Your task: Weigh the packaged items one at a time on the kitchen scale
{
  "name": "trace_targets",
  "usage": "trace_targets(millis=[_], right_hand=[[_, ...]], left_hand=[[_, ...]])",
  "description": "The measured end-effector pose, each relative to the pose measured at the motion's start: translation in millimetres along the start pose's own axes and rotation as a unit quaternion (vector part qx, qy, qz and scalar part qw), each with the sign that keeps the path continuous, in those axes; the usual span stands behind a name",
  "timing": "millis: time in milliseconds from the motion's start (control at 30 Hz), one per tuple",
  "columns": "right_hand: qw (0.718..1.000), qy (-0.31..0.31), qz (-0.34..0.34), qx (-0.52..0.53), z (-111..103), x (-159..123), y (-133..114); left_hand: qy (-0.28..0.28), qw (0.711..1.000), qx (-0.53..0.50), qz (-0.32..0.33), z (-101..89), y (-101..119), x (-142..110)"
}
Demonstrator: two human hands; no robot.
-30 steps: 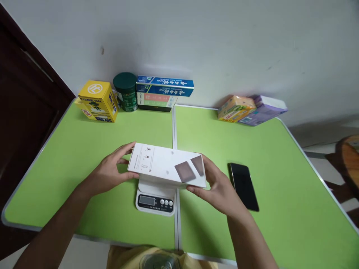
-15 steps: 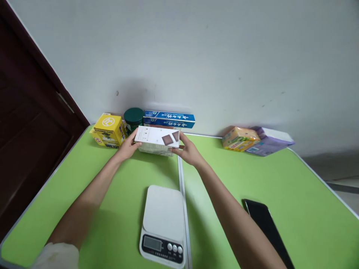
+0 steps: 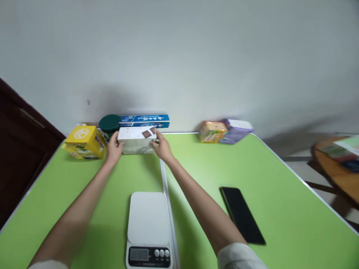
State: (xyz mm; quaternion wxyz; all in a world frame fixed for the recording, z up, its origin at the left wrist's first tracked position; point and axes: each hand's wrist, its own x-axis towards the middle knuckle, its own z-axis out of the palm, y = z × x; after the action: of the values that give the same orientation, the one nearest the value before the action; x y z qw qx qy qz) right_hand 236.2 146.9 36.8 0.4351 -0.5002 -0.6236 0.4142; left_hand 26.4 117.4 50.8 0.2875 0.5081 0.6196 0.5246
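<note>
A white box with brown squares printed on its top point(image 3: 136, 133) is held at both ends, near the back of the green table. My left hand point(image 3: 114, 150) grips its left end, the thumb on the front face. On the right end, my right hand point(image 3: 162, 146) is closed the same way. Right behind the box lie blue toothpaste boxes point(image 3: 145, 118), partly covered by it. A jar with a dark green lid point(image 3: 109, 123) stands behind my left hand. To the left of that hand is a yellow box point(image 3: 85, 142).
A white kitchen scale point(image 3: 148, 220) lies between my forearms, its display dark. Right of my right forearm rests a black phone point(image 3: 242, 215). An orange pack point(image 3: 212, 132) and a purple pack point(image 3: 237, 131) lean by the wall. A brown table point(image 3: 333, 168) stands far right.
My view has swung to the right, so everything sits further left in the picture. Both hands still hold the white box, and its front face shows more.
</note>
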Motion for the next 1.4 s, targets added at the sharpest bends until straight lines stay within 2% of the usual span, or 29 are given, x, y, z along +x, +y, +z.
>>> trace_targets(millis=[100,133,167,233,300,333,400,500,600,700,767,833,900,1000,1133,1300,1400], right_hand=[[1.0,-0.002,0.014,0.007,-23.1,-26.9,-2.9],[1.0,-0.008,0.022,0.013,-34.8,-39.5,-1.6],[0.999,-0.02,0.033,0.024,-48.5,-52.9,1.1],[0.995,-0.056,0.06,0.053,-81.2,-78.9,11.1],[0.989,-0.073,0.092,0.084,-120.0,-97.6,27.1],[0.988,-0.062,0.106,0.098,-140.8,-102.3,36.8],[0.985,0.002,0.125,0.118,-182.0,-101.0,58.1],[0.974,0.136,0.127,0.132,-232.7,-77.2,88.2],[0.959,0.217,0.116,0.137,-260.3,-42.9,108.9],[0.954,0.244,0.101,0.138,-267.1,-13.0,119.9],[0.955,0.248,0.092,0.136,-265.4,1.0,124.9],[0.956,0.247,0.085,0.135,-262.5,9.2,130.3],[0.957,0.244,0.082,0.132,-260.6,11.7,136.6],[0.959,0.237,0.082,0.131,-259.5,9.1,146.4],[0.968,0.194,0.069,0.141,-256.6,6.0,151.8],[0.982,0.142,0.041,0.118,-252.5,10.0,142.4],[0.987,0.124,0.034,0.094,-251.2,11.5,134.4]], left_hand=[[0.054,0.997,0.033,0.051,3.7,14.7,-34.0],[0.082,0.986,0.081,0.117,7.0,19.4,-47.9],[0.079,0.977,0.11,0.165,11.7,23.9,-62.0],[-0.02,0.974,0.132,0.182,26.4,32.8,-87.9],[-0.168,0.969,0.117,0.136,49.4,42.5,-106.6],[-0.232,0.961,0.102,0.107,64.1,47.8,-112.4],[-0.319,0.945,0.056,0.048,98.8,58.9,-116.8],[-0.364,0.928,-0.044,-0.061,160.3,73.4,-108.7],[-0.36,0.92,-0.094,-0.126,224.8,81.1,-90.4],[-0.336,0.921,-0.118,-0.157,283.2,84.6,-68.2],[-0.313,0.923,-0.14,-0.174,315.2,86.9,-54.0],[-0.291,0.924,-0.163,-0.184,339.9,88.8,-42.6],[-0.277,0.924,-0.188,-0.186,356.8,89.0,-35.5],[-0.273,0.919,-0.225,-0.176,367.6,84.4,-31.2],[-0.283,0.911,-0.255,-0.161,366.0,74.2,-25.4],[-0.301,0.898,-0.273,-0.167,368.2,70.1,-16.6],[-0.304,0.897,-0.274,-0.168,365.1,74.8,-23.6]])
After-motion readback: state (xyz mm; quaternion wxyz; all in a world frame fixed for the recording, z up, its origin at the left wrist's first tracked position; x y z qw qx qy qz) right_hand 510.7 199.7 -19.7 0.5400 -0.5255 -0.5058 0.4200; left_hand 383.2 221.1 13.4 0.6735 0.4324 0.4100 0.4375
